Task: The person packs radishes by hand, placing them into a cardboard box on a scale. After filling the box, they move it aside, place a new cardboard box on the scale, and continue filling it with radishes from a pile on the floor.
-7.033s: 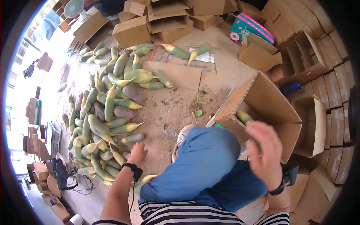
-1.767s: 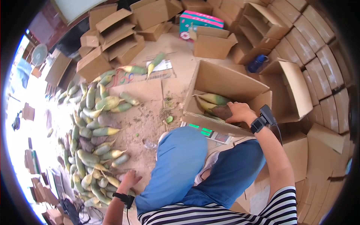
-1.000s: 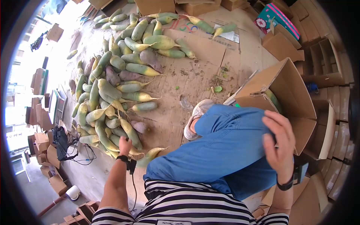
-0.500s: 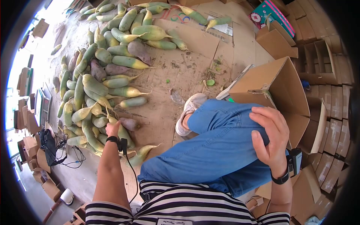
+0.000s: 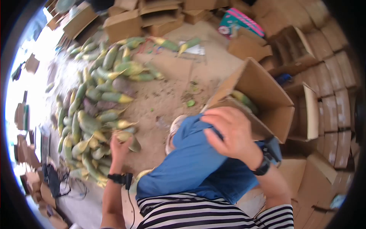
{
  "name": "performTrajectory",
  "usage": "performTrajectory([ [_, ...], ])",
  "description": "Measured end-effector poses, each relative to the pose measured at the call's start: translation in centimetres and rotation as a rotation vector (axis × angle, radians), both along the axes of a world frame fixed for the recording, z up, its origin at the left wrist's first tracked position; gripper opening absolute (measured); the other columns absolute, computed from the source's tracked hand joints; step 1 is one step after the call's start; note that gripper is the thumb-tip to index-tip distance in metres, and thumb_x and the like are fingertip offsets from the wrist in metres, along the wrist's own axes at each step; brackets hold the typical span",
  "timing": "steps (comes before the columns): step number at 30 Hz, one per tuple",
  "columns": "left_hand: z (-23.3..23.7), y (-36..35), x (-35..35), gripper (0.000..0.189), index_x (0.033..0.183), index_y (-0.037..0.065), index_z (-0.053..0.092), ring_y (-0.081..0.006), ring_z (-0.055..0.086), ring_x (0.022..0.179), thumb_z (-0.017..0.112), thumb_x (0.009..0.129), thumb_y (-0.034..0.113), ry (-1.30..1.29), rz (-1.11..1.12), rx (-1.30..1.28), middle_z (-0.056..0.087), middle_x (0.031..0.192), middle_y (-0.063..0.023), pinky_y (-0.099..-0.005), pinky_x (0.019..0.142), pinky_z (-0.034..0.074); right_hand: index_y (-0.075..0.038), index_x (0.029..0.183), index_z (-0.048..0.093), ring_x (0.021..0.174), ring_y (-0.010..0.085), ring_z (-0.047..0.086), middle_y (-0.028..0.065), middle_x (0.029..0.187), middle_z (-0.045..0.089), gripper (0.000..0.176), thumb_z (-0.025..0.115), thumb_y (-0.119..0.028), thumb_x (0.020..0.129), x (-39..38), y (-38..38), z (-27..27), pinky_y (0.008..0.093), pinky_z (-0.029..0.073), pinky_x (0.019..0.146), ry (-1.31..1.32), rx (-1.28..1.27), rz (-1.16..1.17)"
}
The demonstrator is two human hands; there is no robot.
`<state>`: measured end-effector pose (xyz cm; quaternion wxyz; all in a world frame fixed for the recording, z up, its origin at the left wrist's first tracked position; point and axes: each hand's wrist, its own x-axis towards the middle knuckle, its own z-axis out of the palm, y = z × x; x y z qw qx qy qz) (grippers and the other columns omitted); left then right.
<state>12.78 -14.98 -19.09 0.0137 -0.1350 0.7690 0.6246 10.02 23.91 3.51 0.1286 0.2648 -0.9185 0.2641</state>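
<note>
My left hand [image 5: 119,146] is closed round the pale end of a green radish [image 5: 134,144] at the near edge of a heap of radishes [image 5: 88,123]. The heap has green radishes with yellowish tips and a few purple ones, such as a purple radish [image 5: 124,87]. My right hand [image 5: 230,131] rests on my bent knee with its fingers apart and nothing in them. Just beyond that hand, an open cardboard box [image 5: 267,97] stands tilted with a green radish [image 5: 246,102] visible inside.
Flattened cardboard [image 5: 167,91] with dirt and leaf scraps covers the floor. Stacked cartons [image 5: 331,99] line the right side, and open boxes [image 5: 124,24] stand at the back. A black bag with cables [image 5: 55,177] lies at the left. My shoe [image 5: 174,128] is beside the heap.
My left hand has gripped a radish and drawn it from the heap. The view has shifted and turned, bringing the box's inside into sight. My right hand stays at my knee.
</note>
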Motion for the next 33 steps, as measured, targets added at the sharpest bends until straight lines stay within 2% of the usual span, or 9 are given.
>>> performTrajectory([
  [7, 22.9, 14.6, -6.8, 0.059, 0.132, -0.001, 0.043, -0.0222, 0.055, 0.116, 0.071, 0.081, 0.006, 0.652, -0.242, 0.126, 0.051, 0.131, -0.0137, -0.0342, 0.099, 0.047, -0.008, 0.125, 0.057, 0.107, 0.0322, 0.059, 0.0135, 0.121, 0.059, 0.052, 0.073, -0.016, 0.076, 1.0, 1.4, 1.0, 0.042, 0.049, 0.091, 0.049, -0.161, -0.109],
  [9, 26.2, 18.8, -6.7, 0.062, 0.132, -0.001, 0.042, -0.0235, 0.053, 0.119, 0.073, 0.08, 0.01, 0.704, -0.356, 0.276, 0.05, 0.133, -0.0151, -0.0354, 0.101, 0.045, -0.008, 0.138, 0.044, 0.113, 0.0325, 0.056, 0.0166, 0.128, 0.053, 0.074, 0.077, -0.017, 0.072, 0.6, 2.3, 3.7, 0.0418, 0.047, 0.094, 0.27, -0.198, -0.163],
  [13, 27.6, 25.6, -7.3, 0.067, 0.136, -0.001, 0.04, -0.0251, 0.049, 0.126, 0.074, 0.08, 0.014, 0.514, -0.652, 0.573, 0.049, 0.135, -0.0163, -0.0385, 0.103, 0.042, -0.009, 0.138, 0.042, 0.109, 0.0358, 0.056, 0.0172, 0.122, 0.055, 0.08, 0.078, -0.013, 0.067, 0.2, 6.5, 6.1, 0.0441, 0.048, 0.091, 0.271, -0.108, -0.212],
  [17, 23.9, 25.7, -9.0, 0.07, 0.137, 0.0, 0.04, -0.0289, 0.048, 0.128, 0.075, 0.081, 0.021, 0.396, -0.629, 0.092, 0.05, 0.135, -0.0181, -0.0403, 0.103, 0.041, -0.009, 0.135, 0.044, 0.103, 0.0371, 0.058, 0.0188, 0.113, 0.057, 0.074, 0.077, -0.019, 0.07, 1.2, 13.9, 4.6, 0.0427, 0.05, 0.087, 0.1, 0.13, -0.496],
  [25, 0.7, 3.8, -1.6, 0.045, 0.11, -0.001, 0.057, -0.0396, 0.059, 0.104, 0.07, 0.081, 0.031, -0.227, -0.748, -0.852, 0.061, 0.109, -0.0251, -0.0452, 0.09, 0.047, -0.01, 0.128, 0.047, 0.105, 0.0361, 0.06, 0.0197, 0.112, 0.059, 0.069, 0.079, -0.025, 0.069, -0.9, 26.3, -7.4, 0.0454, 0.05, 0.09, -0.72, 0.882, -0.726],
  [28, -4.4, -3.4, 4.2, 0.049, 0.111, -0.001, 0.059, -0.0415, 0.057, 0.107, 0.068, 0.08, 0.036, -0.472, -0.841, -0.995, 0.06, 0.112, -0.0268, -0.0487, 0.092, 0.046, -0.01, 0.13, 0.047, 0.107, 0.0357, 0.06, 0.018, 0.117, 0.06, 0.068, 0.078, -0.026, 0.071, -2.3, 26.9, -11.3, 0.0448, 0.049, 0.092, -0.676, 0.735, -0.709],
  [30, -8.4, -9.0, 8.8, 0.048, 0.109, -0.002, 0.059, -0.0426, 0.06, 0.101, 0.068, 0.079, 0.035, -0.461, -0.924, -1.023, 0.063, 0.104, -0.0263, -0.0491, 0.087, 0.049, -0.009, 0.12, 0.055, 0.104, 0.0353, 0.062, 0.0166, 0.112, 0.062, 0.053, 0.075, -0.024, 0.073, -2.2, 29.0, -15.4, 0.0454, 0.052, 0.087, -0.28, 0.546, -0.527],
  [32, -13.2, -14.8, 13.7, 0.042, 0.103, -0.001, 0.059, -0.0436, 0.062, 0.093, 0.068, 0.077, 0.031, -0.395, -0.859, -1.078, 0.066, 0.095, -0.0243, -0.0498, 0.08, 0.051, -0.007, 0.12, 0.06, 0.108, 0.0351, 0.059, 0.0186, 0.116, 0.063, 0.039, 0.06, -0.014, 0.082, -3.6, 30.3, -16.0, 0.0444, 0.048, 0.094, -0.452, 0.56, -0.504],
  [33, -6.0, -10.3, 12.5, 0.037, 0.101, 0.001, 0.058, -0.0434, 0.061, 0.093, 0.067, 0.077, 0.028, -0.616, -0.599, -0.977, 0.065, 0.095, -0.0239, -0.0505, 0.08, 0.05, -0.007, 0.123, 0.059, 0.107, 0.035, 0.06, 0.0185, 0.117, 0.062, 0.042, 0.06, -0.009, 0.081, -3.3, 30.3, -15.2, 0.0438, 0.048, 0.093, -0.346, 0.573, -0.394],
])
